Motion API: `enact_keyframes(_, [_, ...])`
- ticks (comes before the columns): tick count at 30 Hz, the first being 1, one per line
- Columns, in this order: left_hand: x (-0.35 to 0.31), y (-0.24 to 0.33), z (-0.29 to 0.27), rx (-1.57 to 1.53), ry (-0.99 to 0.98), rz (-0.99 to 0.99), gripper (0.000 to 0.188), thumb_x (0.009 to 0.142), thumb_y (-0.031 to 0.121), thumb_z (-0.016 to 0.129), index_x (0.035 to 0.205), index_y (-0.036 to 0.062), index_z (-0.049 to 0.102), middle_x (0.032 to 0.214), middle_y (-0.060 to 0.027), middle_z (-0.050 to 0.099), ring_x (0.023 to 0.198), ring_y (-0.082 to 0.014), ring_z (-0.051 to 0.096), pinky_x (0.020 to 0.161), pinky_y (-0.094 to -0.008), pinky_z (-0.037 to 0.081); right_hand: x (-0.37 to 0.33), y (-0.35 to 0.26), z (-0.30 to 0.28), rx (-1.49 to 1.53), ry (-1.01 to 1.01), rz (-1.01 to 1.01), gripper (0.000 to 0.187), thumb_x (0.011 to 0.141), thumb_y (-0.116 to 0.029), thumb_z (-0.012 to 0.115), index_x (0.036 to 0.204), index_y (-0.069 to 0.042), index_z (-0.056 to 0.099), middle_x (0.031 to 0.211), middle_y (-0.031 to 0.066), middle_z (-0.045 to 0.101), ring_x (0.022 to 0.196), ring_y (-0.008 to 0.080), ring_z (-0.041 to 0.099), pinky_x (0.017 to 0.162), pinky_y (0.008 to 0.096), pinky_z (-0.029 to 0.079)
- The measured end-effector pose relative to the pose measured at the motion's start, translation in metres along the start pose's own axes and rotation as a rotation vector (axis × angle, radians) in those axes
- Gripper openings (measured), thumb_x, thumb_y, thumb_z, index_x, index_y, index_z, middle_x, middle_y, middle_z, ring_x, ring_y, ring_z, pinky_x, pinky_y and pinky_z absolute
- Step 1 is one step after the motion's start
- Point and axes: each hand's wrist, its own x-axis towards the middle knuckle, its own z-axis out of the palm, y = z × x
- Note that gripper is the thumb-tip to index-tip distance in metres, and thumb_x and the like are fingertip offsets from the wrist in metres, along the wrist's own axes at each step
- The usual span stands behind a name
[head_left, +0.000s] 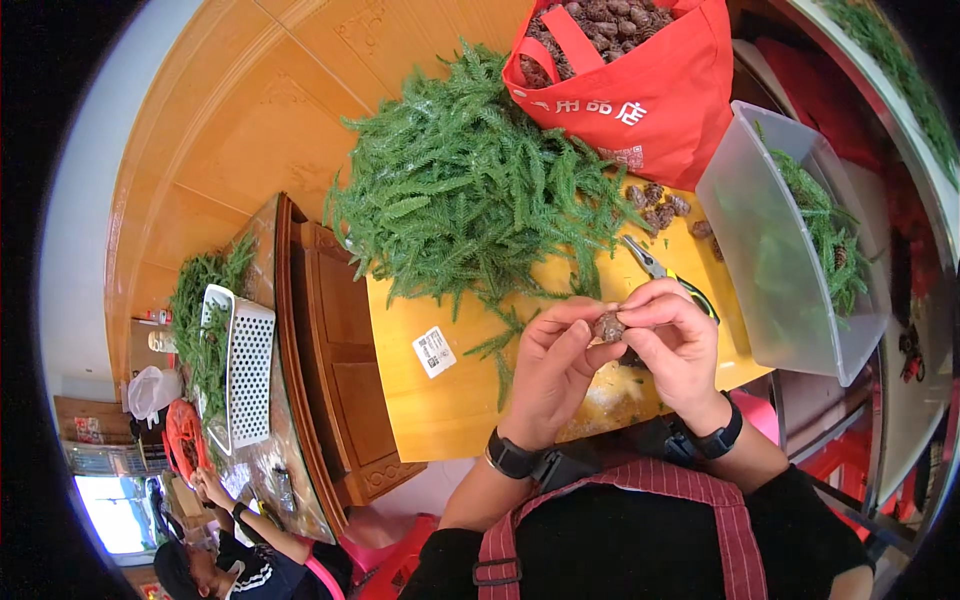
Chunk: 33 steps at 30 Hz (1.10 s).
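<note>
A small brown pine cone (608, 327) is pinched between the fingertips of both my hands, held up over the near edge of the yellow table (420, 410). My left hand (558, 362) grips it from one side, thumb against forefinger. From the other side my right hand (675, 345) closes on it the same way. Just beyond my right hand lie pliers (650, 262) with yellow and black handles, partly hidden by the fingers. Several loose pine cones (660, 212) rest farther back. A large heap of green artificial fir sprigs (470, 190) covers the table's far left.
A red bag (640, 105) full of pine cones stands at the back. Right of it, a translucent plastic bin (775, 270) holds green sprigs. A white label (434, 352) lies on the table. At far left, another person (260, 545) works beside a white perforated basket (250, 370).
</note>
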Motion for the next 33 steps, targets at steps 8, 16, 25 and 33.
enact_keyframes(8, [0.000, -0.001, -0.003, 0.164, -0.012, 0.076, 0.018, 0.084, 0.002, 0.056, 0.102, 0.0005, 0.058, 0.108, -0.0107, 0.055, 0.095, -0.0192, 0.058, 0.080, -0.0305, 0.053, -0.002, -0.001, 0.001, 0.113, 0.020, 0.048, 0.011, 0.077, 0.000, 0.060, 0.087, -0.001, 0.056, 0.101, 0.0092, 0.047, 0.090, 0.0142, 0.050, 0.082, 0.0267, 0.041])
enact_keyframes(16, [0.002, -0.005, -0.007, 0.113, -0.057, 0.106, 0.020, 0.086, 0.008, 0.055, 0.104, 0.0004, 0.059, 0.109, -0.0112, 0.055, 0.096, -0.0206, 0.058, 0.079, -0.0321, 0.054, -0.003, 0.004, 0.000, 0.102, 0.036, 0.033, 0.008, 0.079, 0.002, 0.058, 0.087, 0.001, 0.056, 0.102, 0.0095, 0.047, 0.093, 0.0147, 0.051, 0.083, 0.0277, 0.043])
enact_keyframes(25, [0.003, -0.004, -0.005, 0.249, -0.031, 0.163, 0.018, 0.087, 0.009, 0.053, 0.102, -0.0004, 0.059, 0.111, -0.0131, 0.055, 0.098, -0.0226, 0.057, 0.080, -0.0339, 0.053, 0.001, -0.007, 0.001, 0.125, 0.020, 0.158, 0.004, 0.080, -0.001, 0.057, 0.083, -0.001, 0.054, 0.104, 0.0075, 0.048, 0.091, 0.0116, 0.048, 0.082, 0.0250, 0.039])
enact_keyframes(33, [0.005, -0.004, -0.006, 0.299, -0.115, 0.247, 0.016, 0.087, 0.011, 0.054, 0.098, -0.0005, 0.058, 0.108, -0.0149, 0.056, 0.101, -0.0240, 0.056, 0.079, -0.0337, 0.053, 0.001, -0.009, 0.001, 0.105, -0.071, 0.171, 0.002, 0.080, -0.001, 0.055, 0.081, -0.001, 0.053, 0.106, 0.0082, 0.047, 0.092, 0.0111, 0.046, 0.082, 0.0248, 0.039])
